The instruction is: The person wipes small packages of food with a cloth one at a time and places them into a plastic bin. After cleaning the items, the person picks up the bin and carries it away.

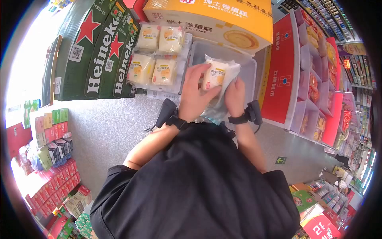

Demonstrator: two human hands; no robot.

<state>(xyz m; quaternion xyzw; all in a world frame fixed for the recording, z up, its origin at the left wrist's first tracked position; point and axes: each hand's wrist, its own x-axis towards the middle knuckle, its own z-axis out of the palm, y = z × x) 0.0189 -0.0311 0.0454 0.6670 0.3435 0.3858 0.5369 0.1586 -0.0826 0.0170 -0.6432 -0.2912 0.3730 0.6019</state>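
My left hand (pixel 195 93) is closed on a wrapped white sandwich cake (pixel 215 75), with the thumb at its lower edge and the fingers along its left side. Its label faces up, with yellow and red print. On the other side, my right hand (pixel 235 95) pinches a clear plastic bag (pixel 225 95) lying against the cake. Both hands are over a grey plastic bin (pixel 250 67). Left of the bin, several more wrapped sandwich cakes (pixel 165 71) lie in rows on a white surface. Black bands circle both wrists.
A yellow Swiss roll box (pixel 238 24) stands behind the bin. Green Heineken cartons (pixel 97 55) rise at the left. To the right is a red display stand (pixel 278 75) with clear compartments of snacks (pixel 313 85). Stacked red boxes (pixel 53 181) are at the lower left.
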